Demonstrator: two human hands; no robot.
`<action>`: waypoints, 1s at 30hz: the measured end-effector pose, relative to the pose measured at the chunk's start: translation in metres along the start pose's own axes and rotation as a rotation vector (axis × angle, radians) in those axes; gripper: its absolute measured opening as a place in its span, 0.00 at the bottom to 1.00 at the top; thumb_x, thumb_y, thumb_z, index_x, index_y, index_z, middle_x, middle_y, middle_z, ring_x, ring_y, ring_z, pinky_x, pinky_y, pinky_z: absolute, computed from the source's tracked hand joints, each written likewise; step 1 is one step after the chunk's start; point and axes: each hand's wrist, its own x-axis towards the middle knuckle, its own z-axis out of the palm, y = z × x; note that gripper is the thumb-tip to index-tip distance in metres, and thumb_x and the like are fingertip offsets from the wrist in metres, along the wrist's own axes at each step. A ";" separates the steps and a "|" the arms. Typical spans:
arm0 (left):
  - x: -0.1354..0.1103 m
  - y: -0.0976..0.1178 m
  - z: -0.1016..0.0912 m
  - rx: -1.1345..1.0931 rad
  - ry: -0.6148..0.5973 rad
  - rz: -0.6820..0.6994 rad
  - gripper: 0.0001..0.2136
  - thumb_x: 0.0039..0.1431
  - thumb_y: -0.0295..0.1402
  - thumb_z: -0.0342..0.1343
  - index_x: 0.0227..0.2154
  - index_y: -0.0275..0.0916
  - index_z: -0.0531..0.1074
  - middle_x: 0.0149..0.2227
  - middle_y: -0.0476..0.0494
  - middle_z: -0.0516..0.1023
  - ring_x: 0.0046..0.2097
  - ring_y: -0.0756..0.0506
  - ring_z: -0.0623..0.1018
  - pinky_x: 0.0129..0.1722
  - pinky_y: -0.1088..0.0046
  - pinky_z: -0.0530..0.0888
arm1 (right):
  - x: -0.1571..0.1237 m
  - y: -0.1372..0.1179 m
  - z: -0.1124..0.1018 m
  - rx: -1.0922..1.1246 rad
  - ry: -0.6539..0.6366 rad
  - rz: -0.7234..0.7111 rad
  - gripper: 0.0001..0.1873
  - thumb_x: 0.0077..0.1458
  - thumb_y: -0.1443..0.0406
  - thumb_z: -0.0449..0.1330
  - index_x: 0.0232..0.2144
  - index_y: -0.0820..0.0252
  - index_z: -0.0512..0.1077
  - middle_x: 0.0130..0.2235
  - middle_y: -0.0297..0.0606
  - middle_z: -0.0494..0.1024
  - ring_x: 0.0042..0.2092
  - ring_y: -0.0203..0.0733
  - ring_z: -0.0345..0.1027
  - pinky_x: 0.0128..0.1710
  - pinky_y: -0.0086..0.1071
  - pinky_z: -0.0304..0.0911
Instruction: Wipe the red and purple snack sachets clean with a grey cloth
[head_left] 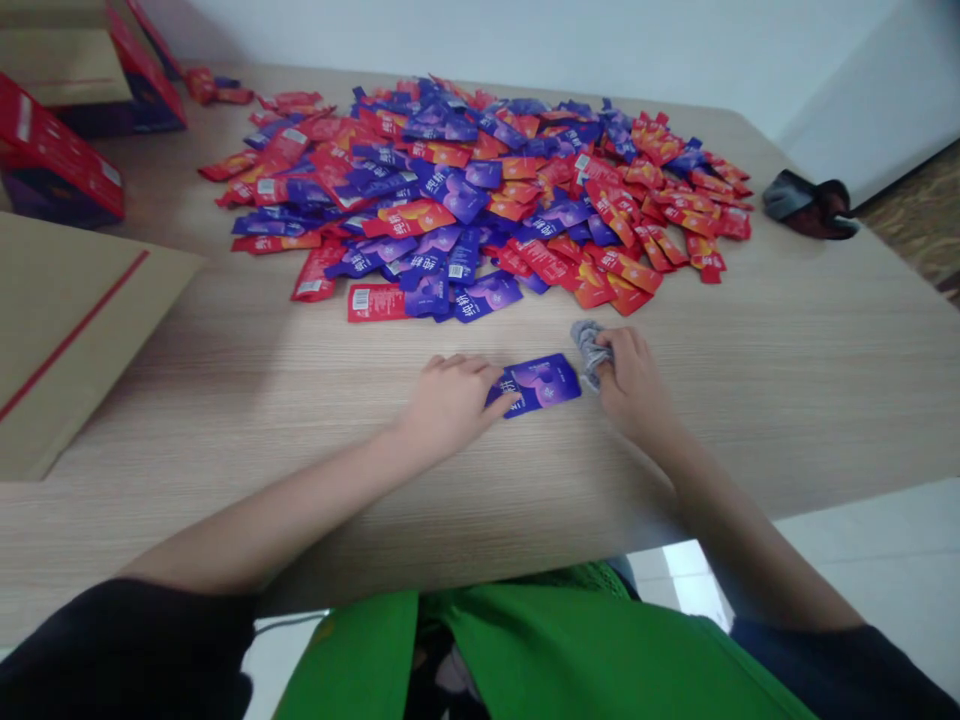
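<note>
My left hand (457,397) is closed on the near left end of a purple packet (546,383), thumb on top and fingers at its far edge. The packet lies face up on the wooden table, with white lettering partly covered by the thumb. Just past its right end, my right hand (628,372) grips a crumpled grey cloth (589,350). The cloth bunches out to the left of the fingers, near the packet. Beyond both hands spreads a large heap of red and purple packets (450,190).
Open cardboard boxes with red and purple sides (64,165) stand at the far left, a tan flap (90,330) reaching over the table. A dark, crumpled item (810,205) lies at the right edge. A white wall (480,40) runs behind the table.
</note>
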 end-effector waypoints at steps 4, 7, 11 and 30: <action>0.024 0.005 0.010 -0.006 -0.038 -0.058 0.30 0.54 0.51 0.62 0.52 0.35 0.70 0.51 0.35 0.72 0.51 0.36 0.72 0.46 0.61 0.72 | -0.007 -0.005 0.005 0.084 -0.036 0.017 0.12 0.53 0.71 0.48 0.41 0.58 0.64 0.43 0.48 0.70 0.47 0.52 0.64 0.47 0.46 0.62; 0.031 0.007 0.016 -0.052 -0.048 -0.061 0.27 0.53 0.48 0.64 0.49 0.34 0.69 0.49 0.36 0.73 0.50 0.37 0.72 0.45 0.62 0.72 | -0.015 -0.003 0.007 0.151 -0.049 0.013 0.12 0.53 0.71 0.48 0.40 0.57 0.63 0.43 0.46 0.70 0.47 0.51 0.64 0.48 0.47 0.62; 0.025 0.008 0.015 -0.069 0.036 -0.009 0.12 0.63 0.35 0.56 0.46 0.36 0.68 0.44 0.41 0.75 0.45 0.41 0.74 0.42 0.66 0.72 | -0.021 0.001 0.002 0.240 0.004 0.053 0.10 0.55 0.70 0.49 0.40 0.55 0.62 0.42 0.43 0.70 0.45 0.49 0.65 0.47 0.45 0.62; -0.053 -0.001 0.033 0.109 0.079 0.077 0.19 0.67 0.34 0.46 0.56 0.32 0.70 0.58 0.36 0.72 0.59 0.34 0.68 0.52 0.54 0.67 | 0.019 -0.098 0.037 -0.099 -0.113 -0.291 0.20 0.61 0.68 0.50 0.55 0.52 0.67 0.57 0.47 0.66 0.51 0.53 0.60 0.47 0.46 0.57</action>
